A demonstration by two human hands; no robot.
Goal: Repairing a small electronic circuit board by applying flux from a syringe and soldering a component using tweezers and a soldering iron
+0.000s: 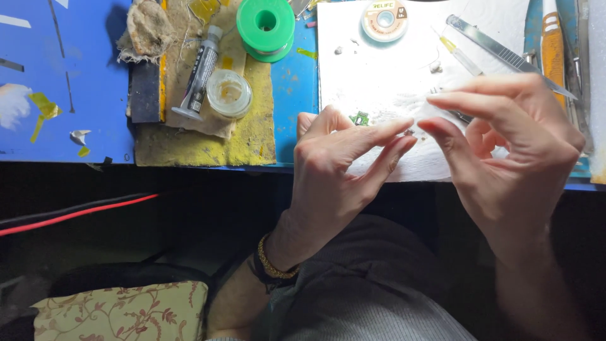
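Note:
My left hand (338, 167) and my right hand (505, 151) meet fingertip to fingertip over a white paper towel (404, 69) at the front edge of the blue bench. Between the fingertips sits a very small dark part (410, 132), too tiny to identify; which hand grips it I cannot tell. A small green circuit board piece (360, 118) lies on the towel just behind my left fingers. My left wrist wears a gold bracelet and a dark band.
On the towel lie a solder wick spool (384, 19), a syringe (459, 55) and metal tweezers (505, 53). Left of it are a green tape roll (266, 25), a small round jar (229, 93), a grey tube (201, 72) and a yellow sponge mat (252, 136). A red cable (76, 213) runs below the bench.

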